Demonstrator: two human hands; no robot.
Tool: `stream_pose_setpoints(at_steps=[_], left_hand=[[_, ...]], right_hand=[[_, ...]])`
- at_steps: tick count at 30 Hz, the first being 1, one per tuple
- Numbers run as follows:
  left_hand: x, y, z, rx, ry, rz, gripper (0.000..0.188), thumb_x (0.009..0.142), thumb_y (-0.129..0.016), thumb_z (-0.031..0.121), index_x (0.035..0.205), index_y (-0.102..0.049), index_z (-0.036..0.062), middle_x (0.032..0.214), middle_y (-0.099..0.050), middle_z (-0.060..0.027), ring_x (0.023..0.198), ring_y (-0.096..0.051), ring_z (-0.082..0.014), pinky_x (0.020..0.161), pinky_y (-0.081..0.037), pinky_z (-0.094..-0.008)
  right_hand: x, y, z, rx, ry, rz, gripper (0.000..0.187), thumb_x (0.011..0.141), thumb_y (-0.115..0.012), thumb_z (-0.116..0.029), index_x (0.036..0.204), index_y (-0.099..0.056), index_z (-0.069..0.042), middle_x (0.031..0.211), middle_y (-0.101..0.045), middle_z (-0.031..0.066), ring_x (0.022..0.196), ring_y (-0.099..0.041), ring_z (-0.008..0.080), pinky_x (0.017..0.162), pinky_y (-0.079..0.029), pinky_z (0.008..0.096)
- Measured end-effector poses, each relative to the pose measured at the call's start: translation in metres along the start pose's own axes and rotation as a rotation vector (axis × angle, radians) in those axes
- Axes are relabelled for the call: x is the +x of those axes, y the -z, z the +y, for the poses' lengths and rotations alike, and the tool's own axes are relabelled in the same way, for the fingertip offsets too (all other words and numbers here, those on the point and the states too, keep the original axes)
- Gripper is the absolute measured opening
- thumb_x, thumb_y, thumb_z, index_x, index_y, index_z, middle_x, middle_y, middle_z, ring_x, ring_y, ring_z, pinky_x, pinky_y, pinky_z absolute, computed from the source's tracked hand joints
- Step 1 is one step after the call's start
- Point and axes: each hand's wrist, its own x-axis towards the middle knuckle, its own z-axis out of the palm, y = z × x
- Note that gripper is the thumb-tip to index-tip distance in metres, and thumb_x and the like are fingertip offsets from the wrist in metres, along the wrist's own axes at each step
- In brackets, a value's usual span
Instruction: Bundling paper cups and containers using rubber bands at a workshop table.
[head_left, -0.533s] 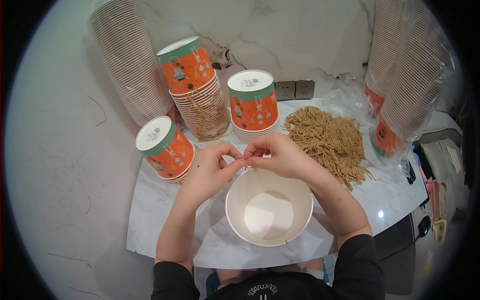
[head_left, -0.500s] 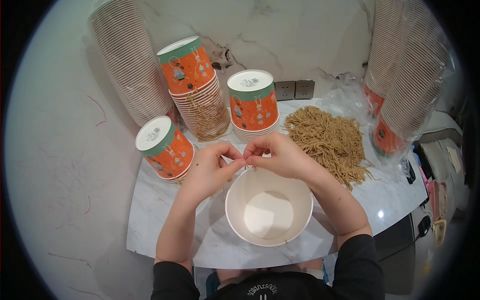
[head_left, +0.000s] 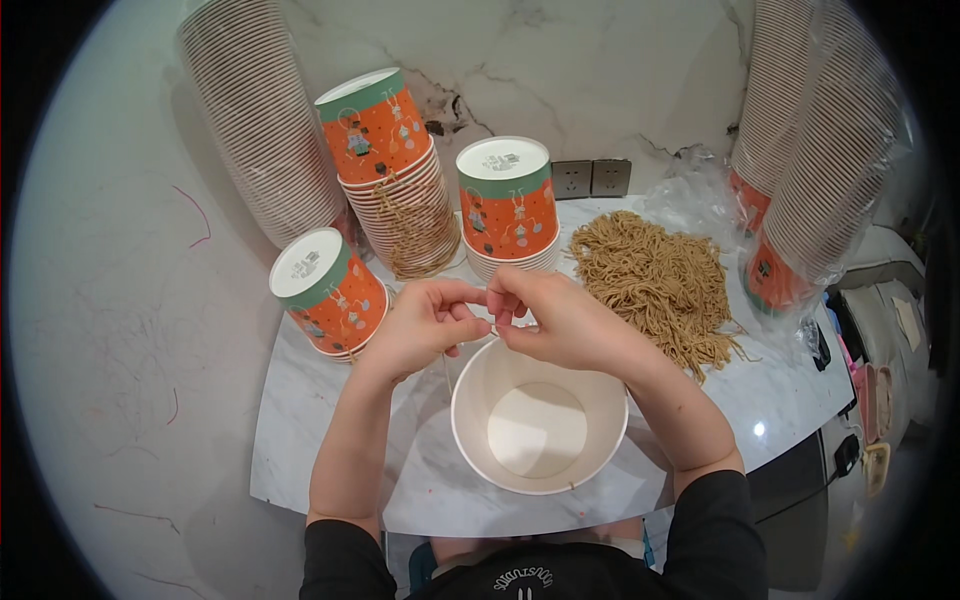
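A large white paper bucket stands mouth up in front of me, its inside bare. Above its far rim my left hand and my right hand meet, thumb and finger of each pinched together. Between the fingertips runs a thin tan string, mostly hidden by the fingers. A pale strand hangs below my left hand beside the bucket. At the near rim a small tan bit of string shows. To the right of my right hand lies a loose heap of tan strings.
Upside-down orange and green paper buckets stand at the left, in a tilted stack and at centre back. Tall nested stacks lean at far left and far right. Wall sockets sit behind the marbled table.
My fingers have shifted at the rim: the right hand's fingers are lifted and curled more, and the fingertips sit slightly apart. The bucket has hardly moved.
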Motion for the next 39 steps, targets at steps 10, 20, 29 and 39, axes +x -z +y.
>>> stream_pose_setpoints(at_steps=[10, 20, 29, 39], left_hand=[[0.005, -0.003, -0.003, -0.123, 0.097, 0.020, 0.013, 0.079, -0.072, 0.008, 0.090, -0.072, 0.0011, 0.075, -0.072, -0.0042, 0.060, -0.058, -0.0020, 0.047, -0.036, -0.0186], [0.010, -0.006, -0.013, -0.240, 0.072, 0.038, 0.006, 0.078, -0.070, 0.008, 0.080, -0.065, 0.0038, 0.073, -0.070, -0.0054, 0.047, -0.047, -0.0024, 0.041, -0.033, -0.0192], [0.008, -0.008, -0.013, -0.226, 0.055, 0.059, 0.006, 0.079, -0.069, 0.008, 0.079, -0.063, 0.0045, 0.072, -0.065, -0.0019, 0.048, -0.046, -0.0025, 0.041, -0.035, -0.0199], [0.007, -0.006, -0.008, -0.225, 0.081, 0.040, 0.005, 0.080, -0.066, 0.008, 0.080, -0.063, 0.0043, 0.070, -0.066, -0.0032, 0.045, -0.042, -0.0021, 0.041, -0.034, -0.0206]], right_hand=[[0.000, 0.005, -0.024, -0.073, -0.080, -0.008, 0.010, 0.080, -0.067, -0.004, 0.090, -0.064, 0.000, 0.079, -0.068, 0.0120, 0.075, -0.069, 0.0236, 0.071, -0.054, 0.0348], [0.001, 0.002, -0.018, -0.018, -0.225, -0.036, 0.017, 0.079, -0.078, -0.014, 0.085, -0.070, 0.000, 0.079, -0.071, 0.0079, 0.075, -0.068, 0.0159, 0.070, -0.053, 0.0316], [0.002, -0.006, -0.009, 0.041, -0.273, 0.048, 0.022, 0.074, -0.080, -0.018, 0.077, -0.071, 0.002, 0.071, -0.071, 0.0116, 0.064, -0.069, 0.0212, 0.063, -0.054, 0.0347], [0.004, -0.006, 0.006, 0.235, -0.298, -0.012, 0.019, 0.075, -0.078, -0.015, 0.076, -0.070, 0.002, 0.069, -0.068, 0.0070, 0.063, -0.064, 0.0118, 0.059, -0.051, 0.0286]])
